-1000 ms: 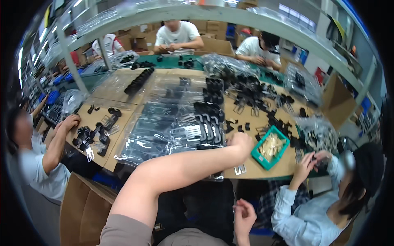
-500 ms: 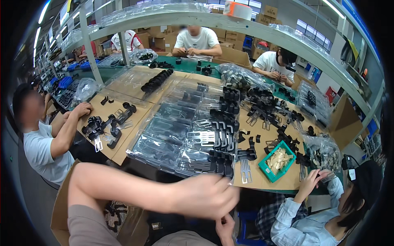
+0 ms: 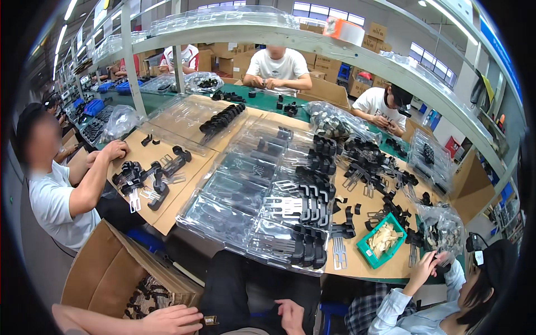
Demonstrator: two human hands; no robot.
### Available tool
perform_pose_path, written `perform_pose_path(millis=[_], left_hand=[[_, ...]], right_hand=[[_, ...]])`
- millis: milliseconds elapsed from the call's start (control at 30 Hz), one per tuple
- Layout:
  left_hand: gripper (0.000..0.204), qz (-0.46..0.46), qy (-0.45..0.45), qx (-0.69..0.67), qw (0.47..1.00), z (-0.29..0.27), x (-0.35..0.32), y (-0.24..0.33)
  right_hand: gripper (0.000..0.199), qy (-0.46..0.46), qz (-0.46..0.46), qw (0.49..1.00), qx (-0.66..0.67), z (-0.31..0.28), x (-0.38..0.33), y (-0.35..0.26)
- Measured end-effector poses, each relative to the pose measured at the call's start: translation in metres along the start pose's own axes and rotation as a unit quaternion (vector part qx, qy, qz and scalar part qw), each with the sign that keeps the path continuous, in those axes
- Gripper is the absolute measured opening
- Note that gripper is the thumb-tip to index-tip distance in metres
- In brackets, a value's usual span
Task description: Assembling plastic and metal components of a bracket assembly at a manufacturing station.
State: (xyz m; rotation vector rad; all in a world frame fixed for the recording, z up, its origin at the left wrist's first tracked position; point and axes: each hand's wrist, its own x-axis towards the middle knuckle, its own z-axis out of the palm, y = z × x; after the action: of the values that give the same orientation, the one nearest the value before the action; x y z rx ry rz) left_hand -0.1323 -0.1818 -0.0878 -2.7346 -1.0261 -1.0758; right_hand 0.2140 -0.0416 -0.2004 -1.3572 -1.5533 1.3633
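My left hand (image 3: 172, 320) lies flat at the lower left, fingers stretched and holding nothing I can see, beside the open cardboard box (image 3: 103, 268). Black pieces (image 3: 148, 296) lie inside that box. Above my lap is my right hand (image 3: 291, 316), its fingers loosely bent and apart, with no object visible in it. In front of me a clear plastic tray (image 3: 215, 220) rests on the table. Its right-hand compartments hold rows of black curved parts with flat slotted metal prongs (image 3: 310, 248); the left-hand compartments look bare. Neither hand touches the tray.
Right of the tray stands a green bin (image 3: 368, 257) of beige pieces, near loose black parts (image 3: 363, 159). Another clear tray (image 3: 184, 109) lies farther left. A metal shelf beam (image 3: 245, 36) crosses overhead. Co-workers sit left, right (image 3: 430, 312) and across the table.
My left arm has swung from in front of the tray down to the lower left, uncovering the cardboard box. The hands have come apart; my right hand has shifted slightly left and shows more fully.
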Motion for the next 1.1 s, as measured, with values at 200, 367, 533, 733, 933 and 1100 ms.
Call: perform_pose_path(millis=[200, 367, 533, 733, 933, 1100], left_hand=[[0.081, -0.376, -0.255, 0.070, 0.888, -0.062, 0.000, 0.077], [0.074, -0.654, -0.112, -0.032, 0.747, -0.067, 0.020, 0.096], [0.068, -0.772, -0.139, -0.170, 0.596, -0.073, 0.019, 0.083], [0.065, -0.695, -0.133, -0.126, 0.695, -0.057, -0.014, 0.094], [0.061, -0.635, -0.105, -0.104, 0.759, -0.059, -0.022, 0.096], [0.060, -0.636, -0.181, -0.042, 0.749, -0.060, -0.018, 0.090]], right_hand=[[0.030, -0.011, 0.123, 0.950, -0.287, 0.071, 0.041, 0.020], [0.031, -0.193, 0.143, 0.887, -0.395, 0.098, 0.062, 0.097], [0.042, -0.428, 0.163, 0.753, -0.473, 0.115, 0.085, 0.185], [0.039, -0.409, 0.144, 0.768, -0.472, 0.146, 0.072, 0.189], [0.037, -0.388, 0.140, 0.781, -0.468, 0.149, 0.056, 0.132], [0.035, -0.387, 0.142, 0.779, -0.473, 0.144, 0.035, 0.148]])
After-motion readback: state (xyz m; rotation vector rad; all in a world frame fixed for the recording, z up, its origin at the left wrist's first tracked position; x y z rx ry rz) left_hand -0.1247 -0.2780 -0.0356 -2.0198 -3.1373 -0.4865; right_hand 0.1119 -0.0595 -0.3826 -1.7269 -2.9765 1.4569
